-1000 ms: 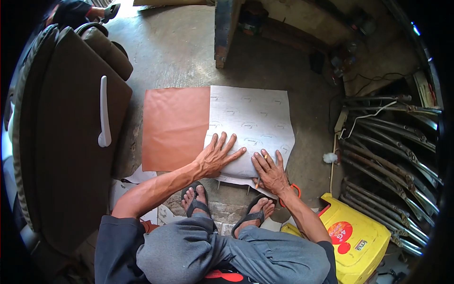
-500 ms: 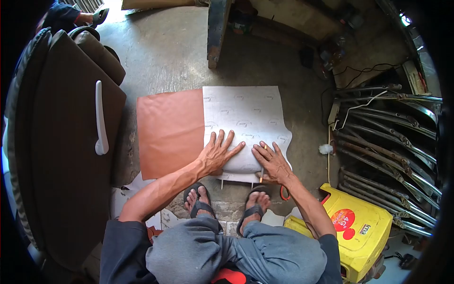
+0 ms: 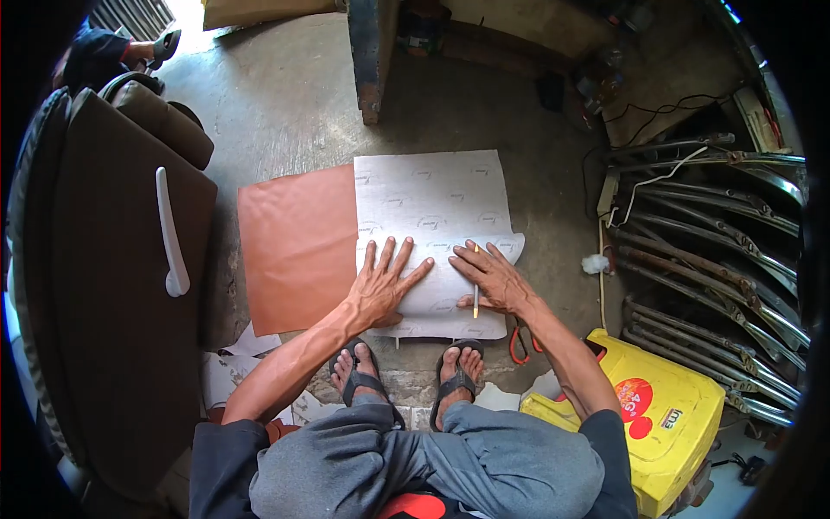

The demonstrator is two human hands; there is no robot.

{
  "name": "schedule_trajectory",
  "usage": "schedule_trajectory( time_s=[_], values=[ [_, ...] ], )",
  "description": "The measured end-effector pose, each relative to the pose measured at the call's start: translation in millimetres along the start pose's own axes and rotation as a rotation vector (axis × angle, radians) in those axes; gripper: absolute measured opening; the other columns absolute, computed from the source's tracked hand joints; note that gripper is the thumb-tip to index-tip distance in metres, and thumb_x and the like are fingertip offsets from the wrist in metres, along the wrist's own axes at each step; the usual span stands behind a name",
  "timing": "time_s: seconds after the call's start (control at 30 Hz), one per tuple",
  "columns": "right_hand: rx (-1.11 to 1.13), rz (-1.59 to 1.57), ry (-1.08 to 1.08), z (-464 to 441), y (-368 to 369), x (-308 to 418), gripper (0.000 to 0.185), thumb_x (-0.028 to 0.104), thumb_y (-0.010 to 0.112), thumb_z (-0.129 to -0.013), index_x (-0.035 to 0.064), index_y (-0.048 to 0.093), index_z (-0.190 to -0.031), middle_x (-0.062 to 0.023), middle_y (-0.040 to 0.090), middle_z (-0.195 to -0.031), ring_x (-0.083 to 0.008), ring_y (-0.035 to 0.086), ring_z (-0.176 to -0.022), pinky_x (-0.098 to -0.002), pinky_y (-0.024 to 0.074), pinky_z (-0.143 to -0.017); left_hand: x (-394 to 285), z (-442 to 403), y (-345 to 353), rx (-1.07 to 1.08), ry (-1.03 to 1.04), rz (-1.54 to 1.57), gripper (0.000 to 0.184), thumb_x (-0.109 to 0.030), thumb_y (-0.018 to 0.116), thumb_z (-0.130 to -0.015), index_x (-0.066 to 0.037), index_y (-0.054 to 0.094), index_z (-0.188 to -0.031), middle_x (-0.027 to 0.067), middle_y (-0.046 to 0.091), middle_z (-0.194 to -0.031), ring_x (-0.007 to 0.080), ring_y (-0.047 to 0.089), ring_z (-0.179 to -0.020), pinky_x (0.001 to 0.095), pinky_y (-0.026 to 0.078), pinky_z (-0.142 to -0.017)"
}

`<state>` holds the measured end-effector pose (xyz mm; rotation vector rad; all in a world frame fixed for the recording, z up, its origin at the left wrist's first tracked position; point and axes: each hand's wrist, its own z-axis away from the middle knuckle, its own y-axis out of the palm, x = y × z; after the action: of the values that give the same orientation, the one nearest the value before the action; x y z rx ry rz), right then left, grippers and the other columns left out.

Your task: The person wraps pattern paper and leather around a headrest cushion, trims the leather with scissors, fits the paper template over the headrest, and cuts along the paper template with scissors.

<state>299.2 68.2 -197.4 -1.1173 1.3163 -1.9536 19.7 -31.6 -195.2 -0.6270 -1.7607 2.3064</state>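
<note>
A sheet of brown leather-like material [image 3: 298, 251] lies on the floor. A white printed backing sheet [image 3: 432, 186] covers its right side, with a raised fold or curl at its right edge. My left hand [image 3: 380, 284] presses flat on the white sheet with fingers spread. My right hand [image 3: 494, 281] rests on the same sheet to the right, a slim pen [image 3: 475, 303] tucked between its fingers. Red-handled scissors [image 3: 520, 346] lie just beyond the sheet's lower right corner, partly hidden by my right forearm.
A yellow plastic stool [image 3: 661, 424] stands at my right, below stacked metal chair frames [image 3: 709, 259]. A dark padded seat [image 3: 112, 285] fills the left side. A post [image 3: 370, 69] stands ahead. Paper scraps [image 3: 229, 372] lie near my feet, and another person's foot [image 3: 160, 48] shows at top left.
The white sheet's lower edge lies flatter and closer to my feet. Its curl at the right has shifted. More of the scissors shows. The whole view has moved slightly.
</note>
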Motion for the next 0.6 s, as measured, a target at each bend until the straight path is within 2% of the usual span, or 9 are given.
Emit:
schedule_trajectory(
  time_s=[0.13, 0.27, 0.33, 0.47, 0.57, 0.6],
  values=[
    [0.034, 0.044, -0.138, -7.9, -4.2, -16.9, 0.090, 0.069, 0.056, -0.084, 0.0203, 0.035, -0.156, -0.0023, 0.033, -0.163, -0.0294, 0.030, -0.150, -0.0543, 0.0238, -0.123, -1.9, 0.2, 0.1, 0.004, -0.018, -0.012, 0.132, -0.040, 0.094, -0.055, -0.026, 0.019, -0.162, 0.0252, 0.018, -0.164, 0.0502, 0.021, -0.149, 0.0700, 0.020, -0.117],
    [0.044, 0.039, -0.164, -11.0, -4.7, -19.3, 0.086, 0.067, 0.055, -0.086, 0.0212, 0.036, -0.156, -0.0004, 0.033, -0.163, -0.0279, 0.031, -0.150, -0.0528, 0.0260, -0.122, -2.2, -1.0, -4.9, 0.029, -0.010, 0.000, 0.130, -0.039, 0.094, -0.056, -0.026, 0.019, -0.162, 0.0249, 0.017, -0.164, 0.0496, 0.020, -0.149, 0.0701, 0.019, -0.117],
    [-0.045, 0.157, -0.162, -5.1, 0.0, -11.7, 0.085, 0.063, 0.057, -0.085, 0.0204, 0.035, -0.156, -0.0006, 0.035, -0.162, -0.0265, 0.033, -0.149, -0.0533, 0.0252, -0.123, -3.3, -1.0, -3.1, 0.048, -0.027, 0.003, 0.131, -0.040, 0.094, -0.056, -0.026, 0.018, -0.162, 0.0247, 0.017, -0.164, 0.0490, 0.019, -0.150, 0.0700, 0.018, -0.117],
    [-0.077, 0.163, -0.178, 14.8, 12.2, 14.2, 0.087, 0.055, 0.064, -0.084, 0.0191, 0.033, -0.157, 0.0005, 0.034, -0.162, -0.0243, 0.033, -0.148, -0.0548, 0.0226, -0.124, -1.9, 1.3, 9.8, 0.004, -0.036, -0.004, 0.132, -0.041, 0.094, -0.056, -0.026, 0.018, -0.162, 0.0246, 0.017, -0.164, 0.0491, 0.020, -0.149, 0.0701, 0.019, -0.117],
    [-0.054, 0.134, -0.169, 17.2, 17.2, 17.1, 0.091, 0.040, 0.075, -0.080, 0.0190, 0.032, -0.157, 0.0037, 0.029, -0.164, -0.0209, 0.026, -0.151, -0.0548, 0.0189, -0.125, -0.6, -1.9, 18.0, -0.069, -0.021, -0.042, 0.130, -0.040, 0.093, -0.057, -0.026, 0.017, -0.162, 0.0248, 0.017, -0.164, 0.0494, 0.021, -0.149, 0.0705, 0.022, -0.116],
    [-0.049, 0.130, -0.171, 18.0, 19.5, 17.9, 0.091, 0.040, 0.075, -0.080, 0.0190, 0.032, -0.157, 0.0037, 0.029, -0.164, -0.0209, 0.026, -0.151, -0.0548, 0.0189, -0.125, -0.3, -2.6, 19.5, -0.083, -0.015, -0.076, 0.126, -0.038, 0.091, -0.060, -0.026, 0.019, -0.162, 0.0253, 0.019, -0.163, 0.0494, 0.023, -0.148, 0.0704, 0.023, -0.115]
  ],
)
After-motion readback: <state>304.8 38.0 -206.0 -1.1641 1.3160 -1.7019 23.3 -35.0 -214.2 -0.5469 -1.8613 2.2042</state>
